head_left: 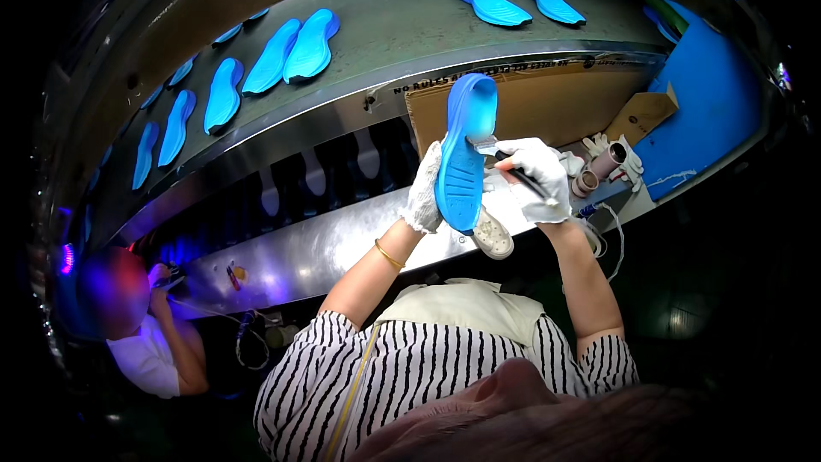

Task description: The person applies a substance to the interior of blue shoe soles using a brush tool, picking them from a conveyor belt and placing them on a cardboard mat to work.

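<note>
At frame centre, gloved left hand gripping blue shoe sole upright above bench; right hand pinching brush against sole edge. Risk: loosening grip, sole slipping; brush smearing glove.

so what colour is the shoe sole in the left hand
Bright blue, the shoe sole in the gloved left hand; head view.

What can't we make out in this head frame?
- Left hand: fingers hidden behind the blue sole it holds.
- Brush in the right hand: the bristle tip meets the sole; too small to tell whether anything is on it.
- Rolls by the cardboard: too small to identify.
- Soles at the top of the belt: cut off by the frame rim.
- Lower corners: dark, nothing readable.
</note>
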A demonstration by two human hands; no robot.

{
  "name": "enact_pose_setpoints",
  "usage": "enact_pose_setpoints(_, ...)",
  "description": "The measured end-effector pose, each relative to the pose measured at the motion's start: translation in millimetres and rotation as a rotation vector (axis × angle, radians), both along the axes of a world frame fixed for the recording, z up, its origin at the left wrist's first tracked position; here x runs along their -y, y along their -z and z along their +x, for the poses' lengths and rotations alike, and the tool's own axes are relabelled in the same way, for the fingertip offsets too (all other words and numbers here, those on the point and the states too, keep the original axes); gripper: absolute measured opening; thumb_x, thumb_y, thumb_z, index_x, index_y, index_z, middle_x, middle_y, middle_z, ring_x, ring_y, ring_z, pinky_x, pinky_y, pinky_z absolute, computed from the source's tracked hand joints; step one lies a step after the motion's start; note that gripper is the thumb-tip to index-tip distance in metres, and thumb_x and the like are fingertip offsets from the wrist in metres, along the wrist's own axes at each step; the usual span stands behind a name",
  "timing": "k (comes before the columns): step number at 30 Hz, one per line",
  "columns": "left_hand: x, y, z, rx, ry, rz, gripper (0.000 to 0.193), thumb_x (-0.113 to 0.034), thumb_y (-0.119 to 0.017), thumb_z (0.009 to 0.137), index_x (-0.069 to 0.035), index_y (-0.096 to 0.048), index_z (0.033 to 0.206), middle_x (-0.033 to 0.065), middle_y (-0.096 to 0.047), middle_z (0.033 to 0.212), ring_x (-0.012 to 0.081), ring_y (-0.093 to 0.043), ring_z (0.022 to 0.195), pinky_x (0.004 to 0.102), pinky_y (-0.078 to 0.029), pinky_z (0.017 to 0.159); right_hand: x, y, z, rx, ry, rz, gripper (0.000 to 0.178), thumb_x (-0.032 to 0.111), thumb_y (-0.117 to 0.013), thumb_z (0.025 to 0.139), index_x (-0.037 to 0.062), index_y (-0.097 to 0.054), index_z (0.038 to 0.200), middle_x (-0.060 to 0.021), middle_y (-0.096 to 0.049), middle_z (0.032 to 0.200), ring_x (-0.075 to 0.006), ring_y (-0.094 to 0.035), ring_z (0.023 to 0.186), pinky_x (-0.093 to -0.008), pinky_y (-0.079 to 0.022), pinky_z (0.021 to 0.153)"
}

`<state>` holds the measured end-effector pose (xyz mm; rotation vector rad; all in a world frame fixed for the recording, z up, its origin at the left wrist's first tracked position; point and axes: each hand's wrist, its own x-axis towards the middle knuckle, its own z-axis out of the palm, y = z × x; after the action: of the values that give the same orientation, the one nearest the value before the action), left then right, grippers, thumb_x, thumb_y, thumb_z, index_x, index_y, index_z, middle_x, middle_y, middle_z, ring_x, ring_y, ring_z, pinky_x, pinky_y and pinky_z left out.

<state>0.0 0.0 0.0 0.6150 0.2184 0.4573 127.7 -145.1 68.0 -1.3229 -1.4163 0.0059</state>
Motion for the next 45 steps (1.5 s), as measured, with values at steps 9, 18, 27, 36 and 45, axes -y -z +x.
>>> enact_pose_setpoints(9, -88.8, -116.0, 45.4, 0.312, 0.118, -0.126, 0.082, -0.068, -0.028, 0.088, -0.002, -0.034, 0.137, 0.0266, -0.049, 0.124, 0.0434, -0.047, 0.117, 0.0565, -0.039, 0.099, 26.1, -13.8, -0.2, -0.048, 0.145, 0.118, 0.023, -0.013, -0.069, 0.068, 0.0034, -0.064, 0.083, -0.0119, -0.065, 0.092, -0.0211, -0.063, 0.081, -0.0293, -0.049, 0.075)
enact_pose_setpoints(18, -100.0, -107.4, 17.8, -0.198, -0.037, 0.859, 0.056, -0.039, -0.055, 0.091, 0.002, -0.044, 0.128, 0.0188, -0.051, 0.125, 0.0347, -0.059, 0.101, 0.0409, -0.049, 0.089, 28.9, 17.2, -9.1, -0.221, 0.045, -0.048, 0.025, -0.015, -0.065, 0.070, 0.0039, -0.061, 0.086, -0.0103, -0.065, 0.094, -0.0189, -0.062, 0.089, -0.0347, -0.041, 0.095)
enact_pose_setpoints(27, -234.4, -144.4, -105.4, -1.379, -0.250, 2.165, 0.070, -0.064, -0.053, 0.077, -0.028, -0.043, 0.136, 0.0016, -0.040, 0.143, 0.0277, -0.033, 0.131, 0.0591, -0.013, 0.109, 10.2, 20.7, -25.8, -0.311, -0.043, -0.137, 0.025, -0.016, -0.066, 0.070, 0.0033, -0.062, 0.085, -0.0108, -0.065, 0.097, -0.0172, -0.061, 0.090, -0.0282, -0.048, 0.083)
enact_pose_setpoints(36, -266.7, -125.8, -125.5, -1.549, -0.584, 2.183, 0.045, -0.050, -0.062, 0.078, -0.021, -0.064, 0.113, 0.0010, -0.062, 0.113, 0.0227, -0.052, 0.106, 0.0499, -0.030, 0.102, 9.8, 38.4, -26.3, -0.235, 0.024, -0.061, 0.024, -0.013, -0.069, 0.069, 0.0036, -0.062, 0.084, -0.0118, -0.061, 0.101, -0.0171, -0.059, 0.091, -0.0288, -0.048, 0.081)
enact_pose_setpoints(45, -141.4, -173.2, -132.1, 0.201, -1.101, 0.833, 0.054, -0.046, -0.039, 0.097, 0.000, -0.063, 0.081, 0.0144, -0.064, 0.083, 0.0192, -0.058, 0.077, 0.0312, -0.047, 0.075, 13.4, 54.7, -6.5, -0.543, 0.015, -0.057, 0.022, -0.012, -0.065, 0.075, 0.0027, -0.059, 0.090, -0.0110, -0.063, 0.098, -0.0153, -0.062, 0.080, -0.0269, -0.050, 0.075)
